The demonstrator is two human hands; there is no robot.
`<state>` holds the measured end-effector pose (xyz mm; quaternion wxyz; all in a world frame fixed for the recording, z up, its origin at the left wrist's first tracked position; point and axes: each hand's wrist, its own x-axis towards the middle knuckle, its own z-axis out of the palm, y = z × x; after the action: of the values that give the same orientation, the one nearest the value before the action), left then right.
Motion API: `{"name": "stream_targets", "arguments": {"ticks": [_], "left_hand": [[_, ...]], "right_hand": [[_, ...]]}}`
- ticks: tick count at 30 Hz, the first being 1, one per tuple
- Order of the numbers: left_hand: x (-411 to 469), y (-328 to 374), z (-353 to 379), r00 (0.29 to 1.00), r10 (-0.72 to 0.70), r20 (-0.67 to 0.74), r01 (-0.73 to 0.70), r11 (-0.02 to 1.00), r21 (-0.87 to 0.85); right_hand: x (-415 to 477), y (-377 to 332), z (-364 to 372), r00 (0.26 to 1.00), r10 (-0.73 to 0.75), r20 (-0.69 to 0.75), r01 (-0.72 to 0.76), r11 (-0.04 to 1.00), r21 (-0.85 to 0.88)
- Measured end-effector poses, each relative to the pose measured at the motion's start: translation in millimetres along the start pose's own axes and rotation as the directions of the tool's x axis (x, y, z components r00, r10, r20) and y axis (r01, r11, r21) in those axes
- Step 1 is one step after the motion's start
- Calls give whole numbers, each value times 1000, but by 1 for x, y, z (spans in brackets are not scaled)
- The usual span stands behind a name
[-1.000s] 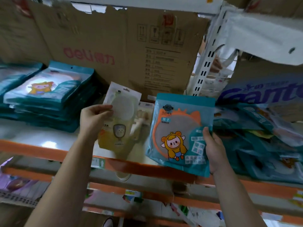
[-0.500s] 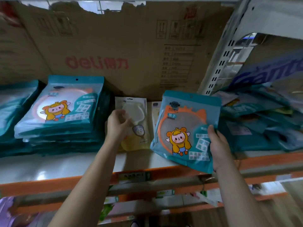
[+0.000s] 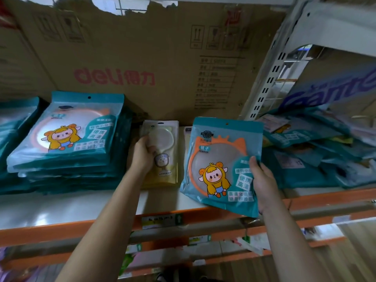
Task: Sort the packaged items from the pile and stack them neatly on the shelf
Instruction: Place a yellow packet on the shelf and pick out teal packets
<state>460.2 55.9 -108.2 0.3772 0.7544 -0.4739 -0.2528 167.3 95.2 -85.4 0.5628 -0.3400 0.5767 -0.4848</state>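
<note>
Nearest, the right hand (image 3: 262,180) grips a teal packet (image 3: 219,163) by its right edge, thumb on the front, holding it tilted up over the orange lip of the shelf (image 3: 61,228). Just left of it and further in, the left hand (image 3: 142,155) curls round the left edge of a yellow packet (image 3: 162,159) lying on the shelf. Left of that hand sits a neat teal stack (image 3: 71,135); right of the right hand, a loose pile (image 3: 315,155). Behind both stands a cardboard box (image 3: 142,58).

A teal mirror packet (image 3: 221,165) with a cartoon lamb is held tilted over the shelf (image 3: 61,206) edge. A yellow mirror packet (image 3: 164,159) lies left of it. Further left sits a neat teal stack (image 3: 67,143). A messy pile (image 3: 315,159) lies on the right.
</note>
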Motion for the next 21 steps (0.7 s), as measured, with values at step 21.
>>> {"name": "stream_targets", "arguments": {"ticks": [21], "left_hand": [[-27,0,-2,994,-36,-103,60,970,237]], "right_hand": [[13,-6,-18,992,36,119,-38,999,14]]}}
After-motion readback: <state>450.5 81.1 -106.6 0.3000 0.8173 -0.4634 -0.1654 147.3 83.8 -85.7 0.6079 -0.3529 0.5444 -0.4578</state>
